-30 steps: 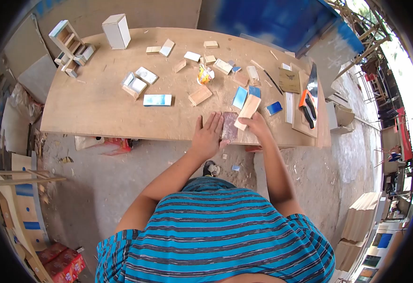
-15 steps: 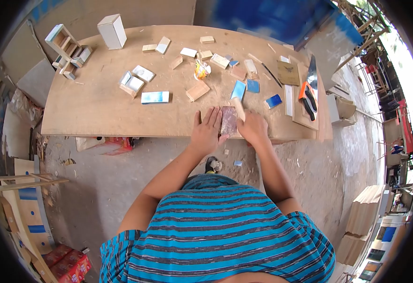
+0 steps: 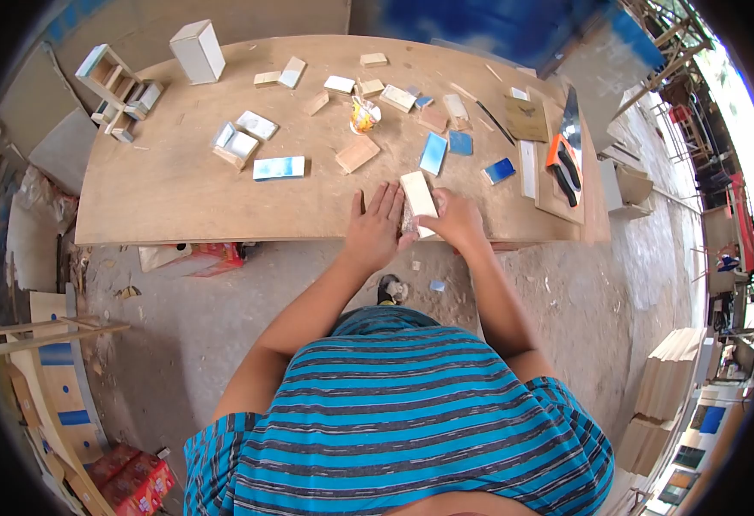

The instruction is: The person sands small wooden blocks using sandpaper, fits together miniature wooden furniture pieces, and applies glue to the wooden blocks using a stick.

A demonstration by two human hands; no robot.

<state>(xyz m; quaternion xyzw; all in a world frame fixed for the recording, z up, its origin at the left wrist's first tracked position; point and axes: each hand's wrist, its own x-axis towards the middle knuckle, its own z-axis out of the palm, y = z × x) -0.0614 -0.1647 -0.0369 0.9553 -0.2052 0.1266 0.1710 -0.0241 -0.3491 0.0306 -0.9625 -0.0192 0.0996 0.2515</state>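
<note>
Near the table's front edge, my left hand [image 3: 373,230] lies flat with its fingers spread, beside a reddish-brown sandpaper sheet [image 3: 408,220] that is mostly covered. My right hand [image 3: 456,218] grips a pale wooden block [image 3: 418,194], which lies on top of the sheet. Just behind the hands are a light blue block [image 3: 433,153], a small blue piece [image 3: 460,143] and a plain wooden block [image 3: 357,155]. A dark blue block [image 3: 498,170] lies to the right.
A saw [image 3: 564,163] with an orange and black handle lies on the right of the table [image 3: 162,206]. An orange and white cup [image 3: 364,115] stands behind the hands. A white box [image 3: 197,53] and a small wooden shelf model [image 3: 117,86] are at the back left.
The wooden block in my right hand has turned and come down onto the sandpaper, close to my left fingers. My left hand stays flat. The view has shifted slightly.
</note>
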